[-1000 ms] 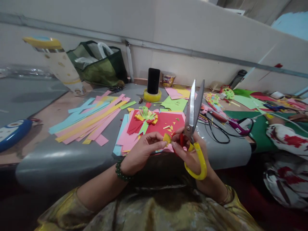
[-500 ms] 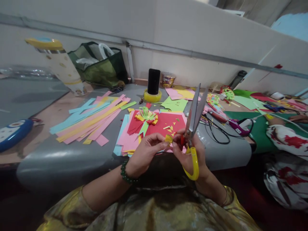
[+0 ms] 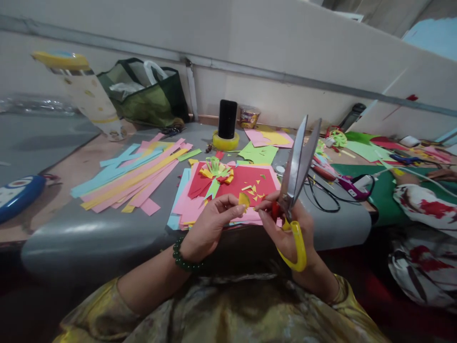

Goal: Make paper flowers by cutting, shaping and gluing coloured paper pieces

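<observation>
Between the thumb and fingers of my left hand (image 3: 214, 221) is a small yellow piece of paper (image 3: 243, 201). My right hand (image 3: 291, 226) grips a pair of scissors (image 3: 297, 164) by its yellow handle, the blades pointing up and slightly parted. The right thumb and forefinger reach toward the yellow piece, a little apart from it. Beyond my hands, a red sheet (image 3: 246, 176) tops a stack of pink and blue paper. On it rest a green, yellow and red paper flower (image 3: 216, 172) and several yellow scraps (image 3: 253, 190).
Coloured paper strips (image 3: 135, 176) lie fanned out at left. A phone (image 3: 227, 119) stands in a yellow tape roll (image 3: 225, 141) behind the stack. A tumbler (image 3: 84, 95) and a green bag (image 3: 150, 97) stand at back left. A black cable (image 3: 323, 205) and another person's sleeve (image 3: 424, 207) are at right.
My hands have moved slightly apart. The right hand and the scissors have shifted right, and its fingertips have come off the yellow paper, which my left hand keeps and has turned more upright.
</observation>
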`<state>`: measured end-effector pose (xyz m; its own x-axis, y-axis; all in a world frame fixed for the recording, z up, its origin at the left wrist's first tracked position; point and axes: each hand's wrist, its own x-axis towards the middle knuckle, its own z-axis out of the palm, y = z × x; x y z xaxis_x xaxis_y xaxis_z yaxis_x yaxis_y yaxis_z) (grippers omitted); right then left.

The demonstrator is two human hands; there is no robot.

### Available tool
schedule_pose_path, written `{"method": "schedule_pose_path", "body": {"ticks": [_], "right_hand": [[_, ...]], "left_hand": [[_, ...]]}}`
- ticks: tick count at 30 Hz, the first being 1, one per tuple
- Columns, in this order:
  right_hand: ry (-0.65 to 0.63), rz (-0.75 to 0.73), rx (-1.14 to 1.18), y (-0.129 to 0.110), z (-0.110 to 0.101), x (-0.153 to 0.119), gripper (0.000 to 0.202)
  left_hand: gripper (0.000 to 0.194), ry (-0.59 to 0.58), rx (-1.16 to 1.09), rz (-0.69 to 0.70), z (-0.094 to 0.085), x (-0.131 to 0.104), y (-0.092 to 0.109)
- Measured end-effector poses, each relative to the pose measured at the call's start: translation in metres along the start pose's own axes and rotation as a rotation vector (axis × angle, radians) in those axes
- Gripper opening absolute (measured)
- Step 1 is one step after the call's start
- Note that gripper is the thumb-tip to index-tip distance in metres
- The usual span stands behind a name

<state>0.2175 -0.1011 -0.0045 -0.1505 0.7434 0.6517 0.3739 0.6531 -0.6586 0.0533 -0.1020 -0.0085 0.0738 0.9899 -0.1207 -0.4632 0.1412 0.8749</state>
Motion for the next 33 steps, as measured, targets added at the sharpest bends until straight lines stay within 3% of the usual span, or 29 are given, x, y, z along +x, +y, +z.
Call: {"method": "schedule_pose_path", "body": {"ticks": [11,33], "right_hand": [[0.005,0.016,0.075,0.0044,0.0083,0.0008,0.024],[-0.017,0.066,0.042,0.0043,0.0098,0.0041,0.021]], "left_hand": [[0.042,-0.070,0.078,0.045,-0.0006,-0.0003,-0.0021],[0.041,-0.067,0.143,0.101,-0.0011,-0.0011,-0.0058]]}}
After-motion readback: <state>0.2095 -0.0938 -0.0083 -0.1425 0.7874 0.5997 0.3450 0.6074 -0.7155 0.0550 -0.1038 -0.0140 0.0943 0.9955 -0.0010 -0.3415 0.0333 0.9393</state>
